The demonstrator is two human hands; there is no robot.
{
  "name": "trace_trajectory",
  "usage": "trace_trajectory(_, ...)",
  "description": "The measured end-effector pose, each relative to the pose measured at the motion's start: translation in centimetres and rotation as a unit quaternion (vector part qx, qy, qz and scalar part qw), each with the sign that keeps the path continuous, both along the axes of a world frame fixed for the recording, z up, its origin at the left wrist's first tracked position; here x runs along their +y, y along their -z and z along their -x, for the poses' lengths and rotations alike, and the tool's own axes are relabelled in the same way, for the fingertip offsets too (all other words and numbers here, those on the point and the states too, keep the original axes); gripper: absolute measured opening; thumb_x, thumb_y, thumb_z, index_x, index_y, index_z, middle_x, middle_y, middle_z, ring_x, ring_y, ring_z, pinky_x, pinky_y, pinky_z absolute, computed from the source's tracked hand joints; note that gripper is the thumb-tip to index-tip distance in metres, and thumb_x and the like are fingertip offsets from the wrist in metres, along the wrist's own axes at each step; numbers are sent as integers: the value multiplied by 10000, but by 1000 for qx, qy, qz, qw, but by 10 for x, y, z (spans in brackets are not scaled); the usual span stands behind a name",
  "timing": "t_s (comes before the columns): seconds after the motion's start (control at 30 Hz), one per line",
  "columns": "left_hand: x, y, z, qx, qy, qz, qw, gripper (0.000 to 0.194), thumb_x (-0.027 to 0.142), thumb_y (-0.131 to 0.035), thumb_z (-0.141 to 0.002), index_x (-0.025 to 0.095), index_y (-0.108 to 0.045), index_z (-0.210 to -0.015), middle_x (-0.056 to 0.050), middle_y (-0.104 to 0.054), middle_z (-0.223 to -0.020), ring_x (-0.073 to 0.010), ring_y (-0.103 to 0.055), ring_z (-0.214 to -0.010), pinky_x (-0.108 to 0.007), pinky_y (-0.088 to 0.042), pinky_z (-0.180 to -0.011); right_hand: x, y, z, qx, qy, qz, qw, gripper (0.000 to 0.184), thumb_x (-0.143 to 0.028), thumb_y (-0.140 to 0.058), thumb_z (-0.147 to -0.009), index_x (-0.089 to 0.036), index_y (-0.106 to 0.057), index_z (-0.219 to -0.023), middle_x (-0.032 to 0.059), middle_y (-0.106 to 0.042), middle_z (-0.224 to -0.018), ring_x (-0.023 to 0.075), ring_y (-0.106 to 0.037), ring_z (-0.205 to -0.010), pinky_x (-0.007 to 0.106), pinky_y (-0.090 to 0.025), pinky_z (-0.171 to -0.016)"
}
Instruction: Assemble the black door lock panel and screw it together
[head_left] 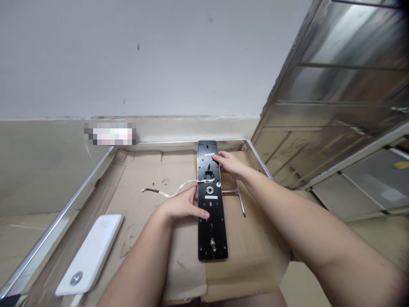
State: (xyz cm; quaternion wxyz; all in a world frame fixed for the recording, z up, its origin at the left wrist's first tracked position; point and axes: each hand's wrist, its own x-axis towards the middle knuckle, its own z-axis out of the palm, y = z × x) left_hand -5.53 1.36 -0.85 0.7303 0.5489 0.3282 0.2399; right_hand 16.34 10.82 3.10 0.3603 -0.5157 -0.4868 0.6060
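Note:
A long black door lock panel (211, 228) is held lengthwise above the cardboard, its back face turned up, with small holes, a square spindle socket and two metal posts. My left hand (187, 205) grips its left edge, thumb on the face and fingers hidden beneath. Farther up, my right hand (229, 164) is closed on the right edge, its thumb pressed near a small label. From the panel's middle a white cable (180, 187) with a dark-sleeved end runs left over my left hand. Beside the panel's right edge show a shiny metal bar (230, 192) and a thin screwdriver shaft (242, 204).
Flat cardboard (153, 170) covers the metal-framed table (64, 224). A white power bank (91, 253) with a cable lies at the left. Behind stands a wall (153, 64); a metal door (319, 94) is at the right. A blurred-out object (110, 134) sits by the back left corner.

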Motion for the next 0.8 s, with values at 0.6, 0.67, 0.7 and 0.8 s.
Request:
trace_trajectory(0.6,8,-2,-8,2,-10,-101,995,720,303,-927,-581,183,-643,-1231,-112,-700,-1049,-289,-689,-993,-474,-550,-914,11,7,-15,9,-62,17,998,250,-403,-756,-854,-187,-669,-945,44,-751,-844,137,-691,-641,235,-582,-550)
trace_trajectory(0.67,9,2,-7,15,-17,-108,994,732,306,-914,-605,185,-625,-1266,-123,-693,-1101,-296,-681,-1033,-483,-536,-942,12,7,-14,5,-64,16,998,235,-398,-731,-875,-183,-668,-947,43,-742,-823,142,-689,-641,235,-583,-535)
trace_trajectory(0.7,10,4,-7,21,-20,-112,993,726,307,-907,-621,187,-616,-1275,-127,-687,-1126,-297,-675,-1057,-482,-530,-955,12,7,-13,3,-65,16,998,229,-397,-715,-889,-182,-667,-950,43,-739,-815,144,-689,-642,234,-584,-530)
trace_trajectory(0.8,11,9,-8,27,-24,-116,993,662,316,-882,-670,196,-609,-1260,-120,-683,-1158,-288,-669,-1083,-466,-524,-970,14,8,-12,-4,-66,18,998,228,-405,-673,-921,-181,-663,-966,47,-736,-810,143,-686,-633,225,-580,-510)
